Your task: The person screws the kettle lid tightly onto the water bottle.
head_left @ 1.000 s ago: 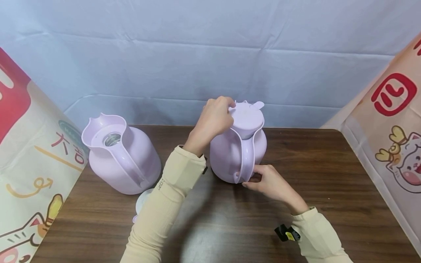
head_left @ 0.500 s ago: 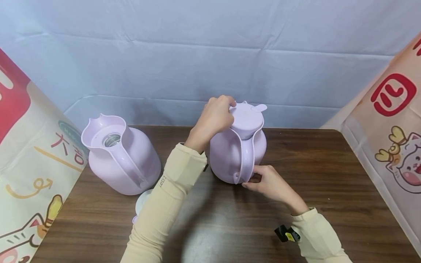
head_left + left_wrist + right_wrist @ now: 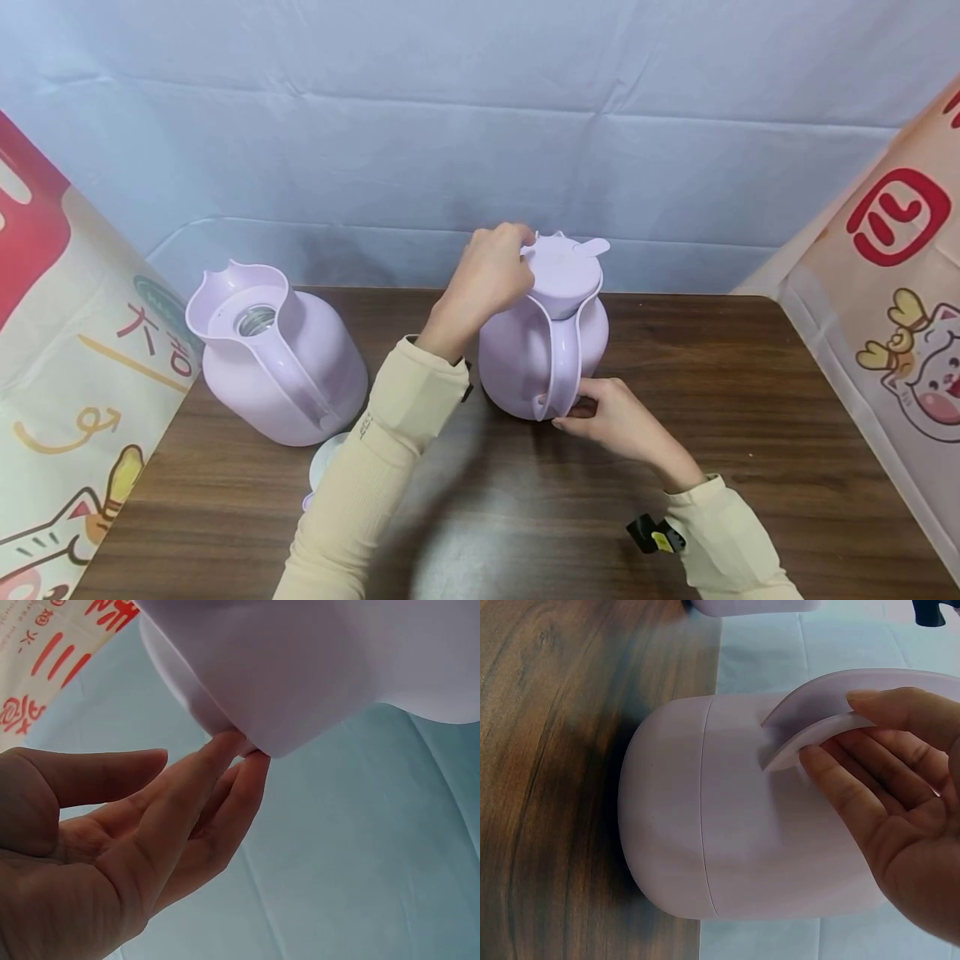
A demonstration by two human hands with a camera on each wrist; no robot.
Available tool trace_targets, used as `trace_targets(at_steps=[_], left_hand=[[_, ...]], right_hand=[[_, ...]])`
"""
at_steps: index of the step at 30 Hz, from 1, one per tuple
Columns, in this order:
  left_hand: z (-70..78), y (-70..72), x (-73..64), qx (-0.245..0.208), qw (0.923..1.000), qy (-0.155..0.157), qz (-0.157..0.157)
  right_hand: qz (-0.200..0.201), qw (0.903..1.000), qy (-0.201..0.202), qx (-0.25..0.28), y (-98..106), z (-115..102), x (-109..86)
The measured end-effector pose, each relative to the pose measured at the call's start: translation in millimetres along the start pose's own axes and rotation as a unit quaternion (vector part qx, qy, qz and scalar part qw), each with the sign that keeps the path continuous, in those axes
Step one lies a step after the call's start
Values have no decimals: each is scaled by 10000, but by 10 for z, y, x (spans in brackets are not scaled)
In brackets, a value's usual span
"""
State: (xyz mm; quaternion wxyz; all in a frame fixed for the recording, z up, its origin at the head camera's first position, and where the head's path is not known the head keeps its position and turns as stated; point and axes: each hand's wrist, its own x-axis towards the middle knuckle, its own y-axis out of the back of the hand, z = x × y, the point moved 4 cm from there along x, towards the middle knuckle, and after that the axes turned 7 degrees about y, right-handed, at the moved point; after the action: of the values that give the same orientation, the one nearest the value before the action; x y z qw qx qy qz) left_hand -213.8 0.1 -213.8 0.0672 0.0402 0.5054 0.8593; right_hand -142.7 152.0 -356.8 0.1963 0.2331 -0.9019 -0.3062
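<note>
A lilac thermos jug (image 3: pixel 513 358) stands upright on the table, with a round lilac lid (image 3: pixel 562 265) seated in its mouth. The lid's flat tab points to the right. My left hand (image 3: pixel 491 271) is at the left side of the lid. In the left wrist view its fingertips (image 3: pixel 229 742) touch the edge at the top of the jug, while the thumb stays apart. Low on the jug, my right hand (image 3: pixel 618 417) pinches the handle (image 3: pixel 817 735) between thumb and fingers. Part of the lid's left edge is hidden behind the left hand in the head view.
To the left stands a second lilac thermos jug (image 3: pixel 315 367), its mouth uncovered and its shiny inner neck showing. A pale round lid (image 3: pixel 324 461) lies in front of it, partly behind the left sleeve. A blue cloth (image 3: pixel 420 150) hangs behind the wooden table (image 3: pixel 712 375).
The lid's tab has turned slightly clockwise from the first frame, now pointing more to the right. Both hands keep nearly the same places, and the jug stands still.
</note>
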Motion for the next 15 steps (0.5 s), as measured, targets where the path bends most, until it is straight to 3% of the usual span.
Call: trace_targets(at_steps=[15], left_hand=[[15, -3, -33, 39, 10000, 22, -37]], right_hand=[[121, 9990, 403, -175, 14, -19, -16]])
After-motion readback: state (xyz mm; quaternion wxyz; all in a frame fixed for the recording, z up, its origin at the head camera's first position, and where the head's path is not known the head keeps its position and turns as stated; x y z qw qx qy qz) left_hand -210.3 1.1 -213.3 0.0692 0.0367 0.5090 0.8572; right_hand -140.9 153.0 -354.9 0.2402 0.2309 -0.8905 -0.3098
